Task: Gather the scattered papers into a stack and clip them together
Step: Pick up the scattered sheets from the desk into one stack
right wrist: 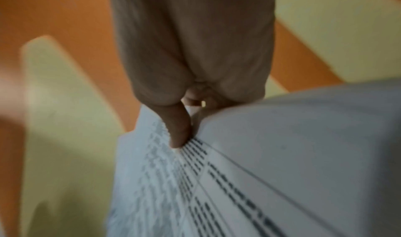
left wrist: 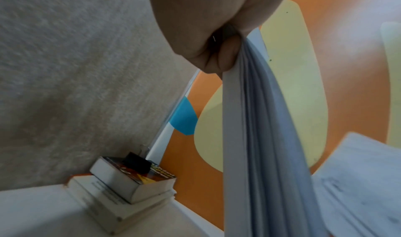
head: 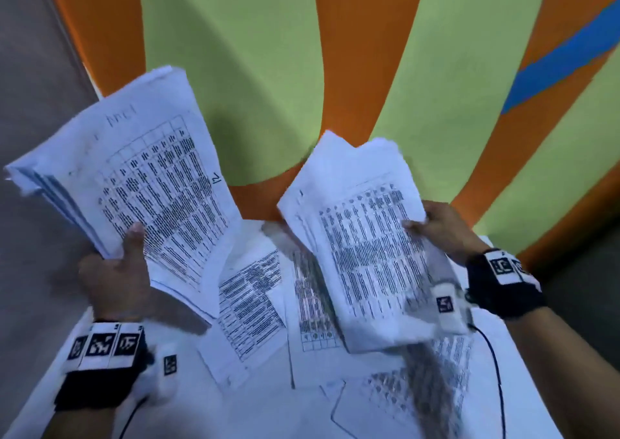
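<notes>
My left hand [head: 115, 267] grips a thick stack of printed sheets [head: 134, 177], raised above the table's left side; in the left wrist view the stack's edge [left wrist: 256, 138] hangs from my curled fingers [left wrist: 219, 59]. To the right my right hand [head: 439, 229] pinches a thinner bundle of printed pages [head: 362, 247], thumb [right wrist: 180, 131] on top of the pages [right wrist: 217, 180]. More loose sheets [head: 255, 308] lie scattered on the white table [head: 235, 411] beneath both bundles. A black binder clip [left wrist: 136, 162] sits on top of a pile of books.
Two stacked books [left wrist: 130, 184] stand at the table's far left corner by a grey wall [left wrist: 65, 69]. An orange, green and blue painted wall [head: 302, 53] rises just behind the table. A black cable [head: 496, 365] trails from my right wrist over the papers.
</notes>
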{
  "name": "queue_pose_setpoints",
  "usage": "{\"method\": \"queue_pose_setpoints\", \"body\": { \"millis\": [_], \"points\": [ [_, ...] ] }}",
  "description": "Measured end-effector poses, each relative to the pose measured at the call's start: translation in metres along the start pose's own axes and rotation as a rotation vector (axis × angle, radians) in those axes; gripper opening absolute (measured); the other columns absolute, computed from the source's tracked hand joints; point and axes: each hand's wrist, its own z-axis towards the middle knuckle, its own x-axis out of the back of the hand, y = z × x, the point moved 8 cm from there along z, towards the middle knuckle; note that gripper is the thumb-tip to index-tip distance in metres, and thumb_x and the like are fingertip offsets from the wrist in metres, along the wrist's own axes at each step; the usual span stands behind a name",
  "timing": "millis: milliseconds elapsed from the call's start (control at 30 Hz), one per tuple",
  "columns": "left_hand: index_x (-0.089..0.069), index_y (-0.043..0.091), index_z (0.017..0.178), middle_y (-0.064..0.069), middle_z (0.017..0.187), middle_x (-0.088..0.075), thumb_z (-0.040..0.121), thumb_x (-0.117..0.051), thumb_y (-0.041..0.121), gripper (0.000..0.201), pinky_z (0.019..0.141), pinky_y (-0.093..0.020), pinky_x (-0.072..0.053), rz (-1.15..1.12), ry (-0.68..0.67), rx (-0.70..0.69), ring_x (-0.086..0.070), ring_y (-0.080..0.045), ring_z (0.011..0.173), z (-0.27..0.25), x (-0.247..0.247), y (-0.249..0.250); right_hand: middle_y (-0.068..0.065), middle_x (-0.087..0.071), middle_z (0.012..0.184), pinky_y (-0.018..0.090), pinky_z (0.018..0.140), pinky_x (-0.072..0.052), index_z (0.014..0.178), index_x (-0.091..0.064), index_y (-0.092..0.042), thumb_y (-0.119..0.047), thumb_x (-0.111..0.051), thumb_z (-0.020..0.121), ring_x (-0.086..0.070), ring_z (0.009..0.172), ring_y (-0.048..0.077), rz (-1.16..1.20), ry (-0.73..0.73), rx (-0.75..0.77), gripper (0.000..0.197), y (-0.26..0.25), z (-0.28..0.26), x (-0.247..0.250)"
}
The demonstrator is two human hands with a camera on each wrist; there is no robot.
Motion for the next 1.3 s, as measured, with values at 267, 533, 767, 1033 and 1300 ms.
{"method": "queue_pose_setpoints", "body": {
  "millis": [267, 533, 767, 1033, 1300],
  "points": [
    [-0.062, -0.009, 0.104, -0.013, 0.102, -0.063, 0.085, -0.066, 0.033, 0.047, 0.076, -0.034, -0.042, -0.075, -0.116, -0.028, -0.059, -0.021, 0.096, -0.033, -0.054, 0.017, 0.009, -0.04, 0.053, 0.032, 0.052, -0.029, 0.055, -0.046, -0.01, -0.014, -0.079, 0.072, -0.039, 0.052, 0.018, 0.372, 0.37, -0.618, 0.038, 0.175, -0.15, 0.039],
    [-0.063, -0.009, 0.105, -0.026, 0.104, -0.067, 0.085, -0.066, 0.034, 0.047, 0.082, -0.05, -0.051, -0.086, -0.247, -0.019, -0.066, -0.035, 0.097, -0.057, -0.095, 0.016, 0.017, -0.069, 0.073, 0.029, 0.061, -0.049, 0.078, -0.066, 0.001, -0.004, -0.07, 0.082, -0.06, 0.065, 0.019, 0.284, 0.359, -0.368, 0.008, 0.125, -0.148, 0.028],
    [-0.064, -0.008, 0.099, -0.024, 0.102, -0.068, 0.083, -0.067, 0.038, 0.049, 0.084, -0.047, -0.05, -0.048, -0.218, -0.007, -0.065, -0.029, 0.097, -0.047, -0.084, 0.006, 0.014, -0.071, 0.096, 0.033, 0.074, -0.058, 0.109, -0.064, 0.0, 0.002, -0.064, 0.083, -0.068, 0.079, 0.023, 0.646, 0.26, -0.176, 0.027, 0.05, -0.106, 0.043],
    [-0.061, -0.012, 0.088, -0.013, 0.085, -0.057, 0.085, -0.067, 0.027, 0.04, 0.071, -0.038, -0.04, 0.023, -0.186, 0.012, -0.054, -0.021, 0.083, -0.041, -0.067, -0.001, 0.011, -0.061, 0.083, 0.032, 0.069, -0.048, 0.081, -0.06, -0.007, -0.014, -0.065, 0.079, -0.058, 0.077, 0.024, -0.112, 0.057, -0.469, 0.008, 0.109, -0.042, -0.084],
    [-0.06, -0.015, 0.093, -0.034, 0.096, -0.064, 0.084, -0.068, 0.031, 0.047, 0.075, -0.04, -0.043, 0.024, -0.143, 0.083, -0.063, -0.035, 0.09, -0.031, -0.052, -0.023, 0.018, -0.046, 0.129, 0.045, 0.095, -0.045, 0.124, -0.041, -0.007, -0.028, -0.057, 0.089, -0.05, 0.118, 0.037, -0.461, 0.015, -0.588, 0.044, 0.112, -0.027, -0.135]
  ]
}}
